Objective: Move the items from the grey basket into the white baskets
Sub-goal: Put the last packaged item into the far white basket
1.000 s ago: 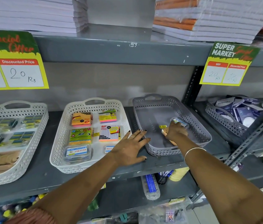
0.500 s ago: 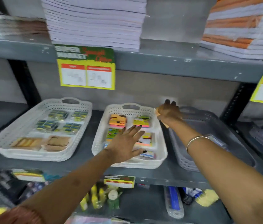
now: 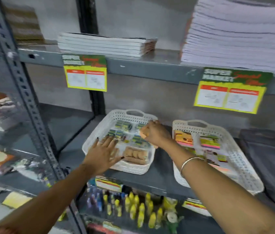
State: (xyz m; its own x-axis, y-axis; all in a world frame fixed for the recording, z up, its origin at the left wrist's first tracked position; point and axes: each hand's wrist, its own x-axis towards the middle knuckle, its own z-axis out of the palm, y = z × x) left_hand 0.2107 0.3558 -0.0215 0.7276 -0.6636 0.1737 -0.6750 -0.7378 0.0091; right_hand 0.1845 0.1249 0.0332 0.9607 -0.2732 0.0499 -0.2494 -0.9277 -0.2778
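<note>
Two white baskets stand on the grey shelf. The left white basket holds green-yellow packets and tan packs. The right white basket holds colourful sticky-note pads. The grey basket lies at the far right, blurred. My right hand hovers over the right rim of the left white basket, shut on a small orange-tan pack. My left hand is spread flat, fingers apart, over that basket's near left side and holds nothing.
Price tags hang from the upper shelf edge, under stacks of notebooks. A perforated steel upright rises at the left. Yellow bottles fill the shelf below.
My right hand carried the orange-tan pack leftward from the grey basket, past the middle white basket, to the left white basket. My left hand moved left too. The view swung left.
</note>
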